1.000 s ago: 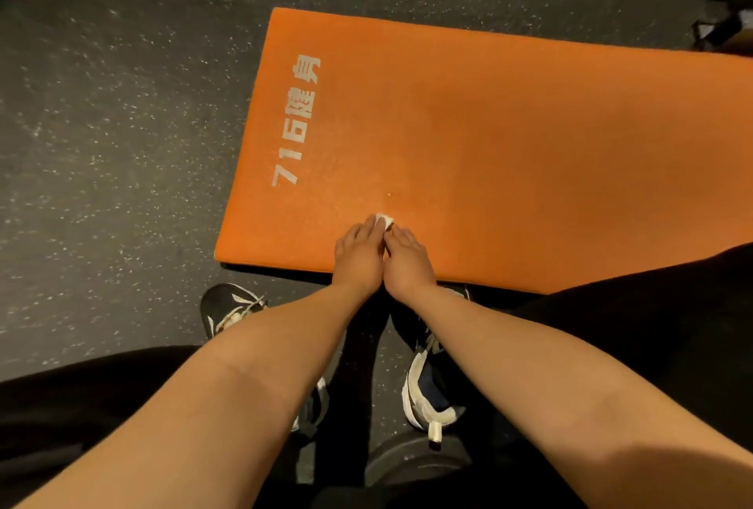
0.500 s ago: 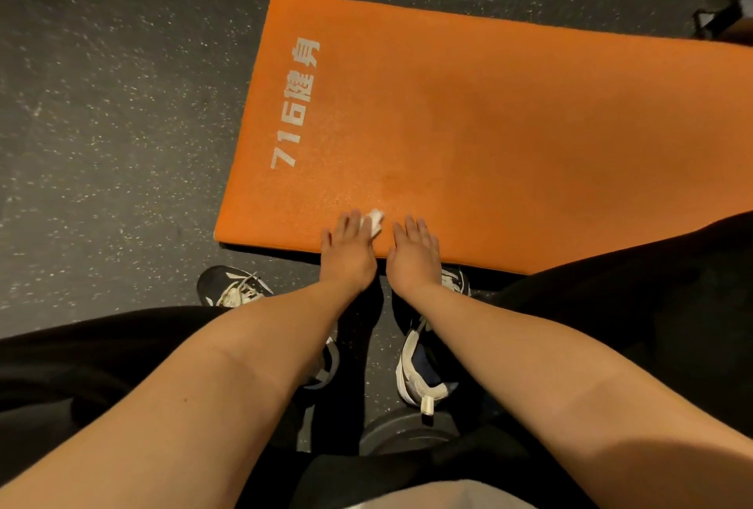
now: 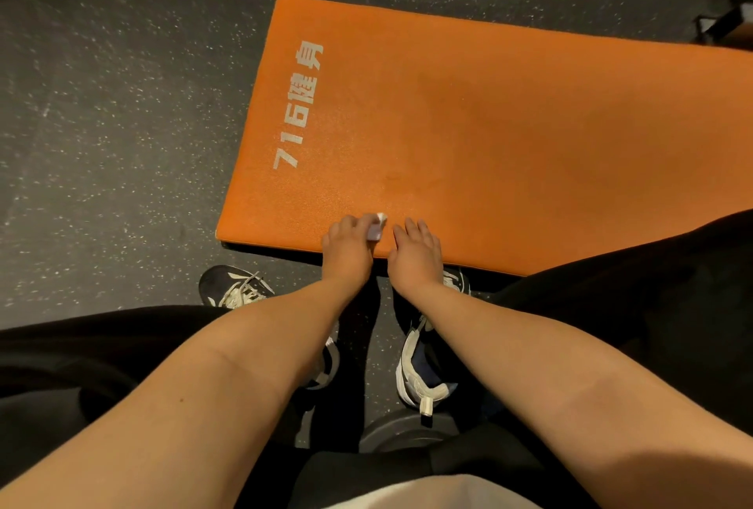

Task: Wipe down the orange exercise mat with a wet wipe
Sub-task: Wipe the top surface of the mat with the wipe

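The person was bent over the near long edge of the orange exercise mat (image 3: 509,121), both bare arms reaching down to it. The left hand (image 3: 346,250) had a small wadded wet wipe (image 3: 377,228) pinched at its thumb side. Its fingers were curled down over the wipe, so only a pale scrap showed past the index finger. The wipe was pressed onto the mat just inside that near edge. The right hand (image 3: 415,256) lay just beside it on the right, fingers straight and slightly spread, flat on the mat and holding nothing. A narrow strip of orange showed between the two hands.

The spot was near the mat's left end. The near-left corner lay not far to the left of the left hand, and the white lettering (image 3: 299,109) "716" ran along that short end. Far and to the right the mat stretched away bare, past the right edge of the view.

The mat lay flat on a dark speckled floor (image 3: 102,109), which ran open to the left and beyond the far edge. Close against the near edge stood the left shoe (image 3: 234,288) and the right shoe (image 3: 419,370), with black trousers (image 3: 611,305) on either side. A dark round weight plate (image 3: 401,433) lay nearer than the right shoe. Some dark gear (image 3: 721,25) sat by the far right corner.
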### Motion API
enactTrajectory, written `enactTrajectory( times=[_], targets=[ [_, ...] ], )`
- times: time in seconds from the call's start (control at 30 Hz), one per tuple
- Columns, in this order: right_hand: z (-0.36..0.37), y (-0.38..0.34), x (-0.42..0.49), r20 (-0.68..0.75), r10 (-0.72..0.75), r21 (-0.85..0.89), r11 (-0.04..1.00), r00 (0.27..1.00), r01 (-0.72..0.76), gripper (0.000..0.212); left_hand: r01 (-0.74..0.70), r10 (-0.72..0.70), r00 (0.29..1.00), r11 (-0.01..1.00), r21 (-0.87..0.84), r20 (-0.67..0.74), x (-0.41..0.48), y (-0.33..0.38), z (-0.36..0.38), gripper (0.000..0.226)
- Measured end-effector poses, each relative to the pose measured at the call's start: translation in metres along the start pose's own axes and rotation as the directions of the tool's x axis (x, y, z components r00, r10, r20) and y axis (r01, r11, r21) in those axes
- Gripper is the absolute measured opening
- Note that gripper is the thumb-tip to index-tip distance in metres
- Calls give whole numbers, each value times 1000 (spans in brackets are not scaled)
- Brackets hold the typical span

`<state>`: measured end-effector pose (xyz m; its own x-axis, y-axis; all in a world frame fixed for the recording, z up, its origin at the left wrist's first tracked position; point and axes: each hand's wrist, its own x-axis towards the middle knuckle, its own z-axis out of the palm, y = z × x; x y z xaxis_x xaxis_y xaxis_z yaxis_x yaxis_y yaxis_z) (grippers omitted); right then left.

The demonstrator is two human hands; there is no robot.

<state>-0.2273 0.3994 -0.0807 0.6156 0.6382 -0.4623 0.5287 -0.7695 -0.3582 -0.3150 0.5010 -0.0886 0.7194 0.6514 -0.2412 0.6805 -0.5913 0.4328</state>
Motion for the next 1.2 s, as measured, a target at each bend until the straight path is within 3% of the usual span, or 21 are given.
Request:
enactTrajectory(
  times=[0.13, 0.27, 0.37, 0.43, 0.57, 0.67, 0.77, 0.83, 1.03, 1.1, 1.2],
  targets=[
    [-6, -1, 1, 31, 1, -27, 1000, 1000, 0, 54, 53, -53, 999, 994, 97, 1, -2, -17, 1, 43],
    [-11, 1, 1, 32, -4, 0, 1000, 999, 4, 54, -115, 119, 983, 993, -42, 142, -14, 2, 20, 58],
    [-11, 3, -2, 38, -22, 21, 1000, 999, 22, 54, -185, 179, 962, 983, 7, 207, -16, 5, 23, 59],
    [-10, 6, -2, 47, -49, -22, 999, 998, 50, 53, -149, 130, 974, 984, 93, 185, -13, 1, 19, 57],
    [-9, 7, 2, 37, -69, -72, 995, 997, 72, 51, 72, -89, 989, 987, 145, 119, 4, -13, 7, 55],
    [-13, 4, 7, 42, -33, -94, 995, 999, 37, 53, 76, -75, 985, 997, 0, 152, 3, -6, 11, 54],
    [-20, 2, 17, 28, 29, -62, 998, 999, -27, 56, -35, 84, 972, 976, -217, 220, -1, 10, 17, 52],
    [-22, 5, 23, 39, 39, -53, 998, 998, -37, 56, -84, 140, 965, 966, -243, 221, 8, 10, 17, 52],
    [-22, 9, 28, 51, 12, -96, 995, 999, -7, 53, 150, -121, 975, 978, -144, 188, 38, -7, 15, 56],
    [-23, 12, 30, 44, 5, -76, 997, 999, -2, 53, 99, -69, 978, 985, -145, 198, 39, 0, 18, 57],
    [-28, 17, 36, -4, -1, 24, 1000, 1000, 1, 50, -107, 146, 960, 979, -172, 239, 34, 17, 26, 55]
  ],
)
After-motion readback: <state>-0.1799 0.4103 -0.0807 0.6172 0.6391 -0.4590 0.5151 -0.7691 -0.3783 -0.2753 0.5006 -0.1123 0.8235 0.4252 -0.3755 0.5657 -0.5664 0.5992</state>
